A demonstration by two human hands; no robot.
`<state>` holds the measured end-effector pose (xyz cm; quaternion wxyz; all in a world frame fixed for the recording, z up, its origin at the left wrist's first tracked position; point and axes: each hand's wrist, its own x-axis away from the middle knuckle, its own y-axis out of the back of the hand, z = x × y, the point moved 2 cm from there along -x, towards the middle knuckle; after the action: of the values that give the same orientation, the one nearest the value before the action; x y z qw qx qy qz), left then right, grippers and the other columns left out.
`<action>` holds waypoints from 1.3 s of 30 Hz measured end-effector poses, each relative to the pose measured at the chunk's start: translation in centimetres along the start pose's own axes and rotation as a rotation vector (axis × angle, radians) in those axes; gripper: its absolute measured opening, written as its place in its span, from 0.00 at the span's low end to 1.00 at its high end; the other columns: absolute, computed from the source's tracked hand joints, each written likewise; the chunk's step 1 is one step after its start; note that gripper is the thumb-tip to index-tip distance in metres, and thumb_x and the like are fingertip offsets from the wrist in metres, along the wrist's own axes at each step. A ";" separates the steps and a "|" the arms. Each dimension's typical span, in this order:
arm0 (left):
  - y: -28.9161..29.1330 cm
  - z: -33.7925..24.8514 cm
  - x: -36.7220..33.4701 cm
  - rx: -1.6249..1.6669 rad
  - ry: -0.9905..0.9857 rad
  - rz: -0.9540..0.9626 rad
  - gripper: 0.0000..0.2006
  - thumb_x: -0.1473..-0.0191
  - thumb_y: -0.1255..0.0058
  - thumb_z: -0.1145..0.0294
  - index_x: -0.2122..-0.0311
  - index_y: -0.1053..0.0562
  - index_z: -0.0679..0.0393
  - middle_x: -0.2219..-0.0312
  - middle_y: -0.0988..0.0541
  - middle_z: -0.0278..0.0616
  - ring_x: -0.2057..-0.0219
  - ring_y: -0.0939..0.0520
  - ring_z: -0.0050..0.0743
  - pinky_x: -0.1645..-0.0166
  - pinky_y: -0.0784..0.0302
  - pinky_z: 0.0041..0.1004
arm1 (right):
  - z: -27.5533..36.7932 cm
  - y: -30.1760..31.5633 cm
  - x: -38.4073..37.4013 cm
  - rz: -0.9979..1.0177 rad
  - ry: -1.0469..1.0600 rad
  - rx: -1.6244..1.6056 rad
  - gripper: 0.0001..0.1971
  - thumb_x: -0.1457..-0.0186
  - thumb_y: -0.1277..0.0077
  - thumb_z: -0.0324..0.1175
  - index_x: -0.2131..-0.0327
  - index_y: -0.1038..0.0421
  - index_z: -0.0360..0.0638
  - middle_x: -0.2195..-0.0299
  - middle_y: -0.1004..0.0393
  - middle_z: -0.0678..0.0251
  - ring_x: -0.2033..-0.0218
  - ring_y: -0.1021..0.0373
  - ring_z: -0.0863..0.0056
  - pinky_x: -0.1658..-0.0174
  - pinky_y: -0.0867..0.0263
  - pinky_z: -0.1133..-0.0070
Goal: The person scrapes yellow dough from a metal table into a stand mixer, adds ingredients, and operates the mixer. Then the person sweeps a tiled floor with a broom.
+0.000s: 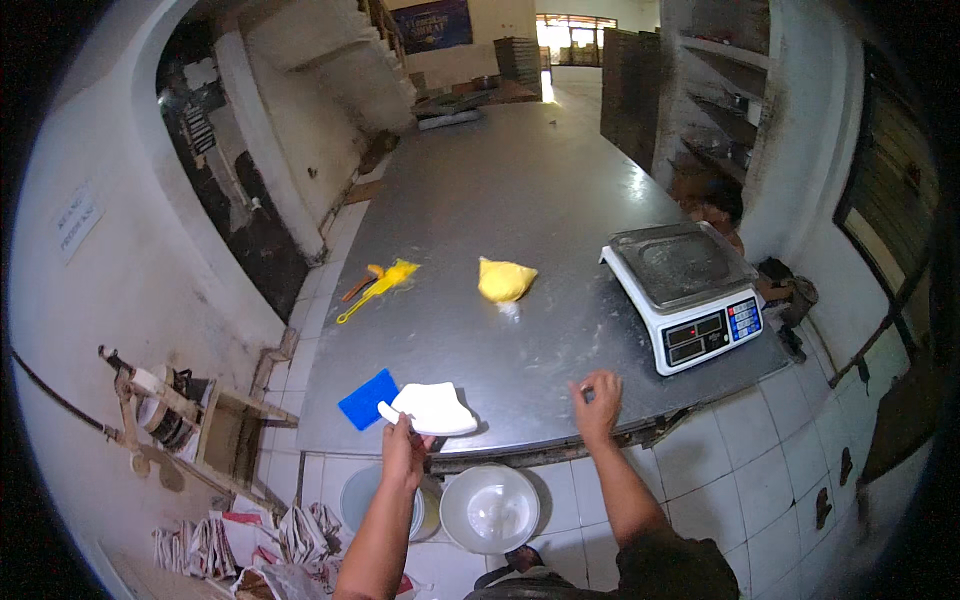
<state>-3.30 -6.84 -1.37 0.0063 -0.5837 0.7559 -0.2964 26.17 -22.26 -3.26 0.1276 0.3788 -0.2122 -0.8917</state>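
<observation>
My left hand (pixel 403 452) is closed on the handle of a white scoop (pixel 437 409), whose broad end lies over the front edge of the metal table (pixel 470 200). A flat blue rectangular piece (pixel 368 400), like a dough scraper, rests just left of the scoop. My right hand (pixel 600 400) hovers by the front edge to the right, fingers loosely curled, a gap at the thumb and nothing seen inside. Farther back sits a tied clear bag of something yellow (pixel 506 280). A yellow plastic tool (pixel 375 292) lies at the left beside a brown-orange handled item (pixel 360 282).
A white digital scale (pixel 690 290) with a metal pan stands on the right side. Below the front edge are a pale round basin (pixel 490 508) and a bucket (pixel 365 500) on the tiled floor. Folded sacks (pixel 215 545) lie lower left. Shelves (pixel 725 100) line the right wall.
</observation>
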 end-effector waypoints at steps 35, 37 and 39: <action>38.4 47.8 74.4 -0.559 0.456 -1.546 0.18 0.51 0.53 0.53 0.62 0.26 0.57 0.66 0.22 0.51 0.61 0.22 0.49 0.55 0.28 0.38 | 46.0 3.3 49.0 1.369 0.673 -1.058 0.05 0.55 0.43 0.28 0.73 0.25 0.37 0.74 0.31 0.63 0.68 0.35 0.71 0.64 0.38 0.77; 36.6 50.5 77.3 -0.096 0.346 -1.611 0.18 0.50 0.53 0.53 0.63 0.26 0.57 0.66 0.22 0.51 0.61 0.22 0.48 0.55 0.28 0.38 | 49.9 6.2 53.3 1.436 0.751 -1.108 0.06 0.54 0.43 0.29 0.74 0.26 0.36 0.73 0.32 0.63 0.67 0.35 0.71 0.66 0.38 0.78; 35.0 53.2 78.3 0.118 0.401 -1.663 0.17 0.50 0.53 0.53 0.63 0.26 0.57 0.66 0.21 0.50 0.62 0.21 0.47 0.56 0.27 0.38 | 53.2 8.3 56.9 1.426 0.871 -1.133 0.06 0.53 0.45 0.29 0.75 0.27 0.36 0.74 0.32 0.61 0.68 0.36 0.68 0.66 0.38 0.76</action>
<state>-40.04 -94.70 -34.85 -0.3165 -0.8836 0.0525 -0.3410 -50.82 -36.63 -1.59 0.8586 0.3398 0.1308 -0.3608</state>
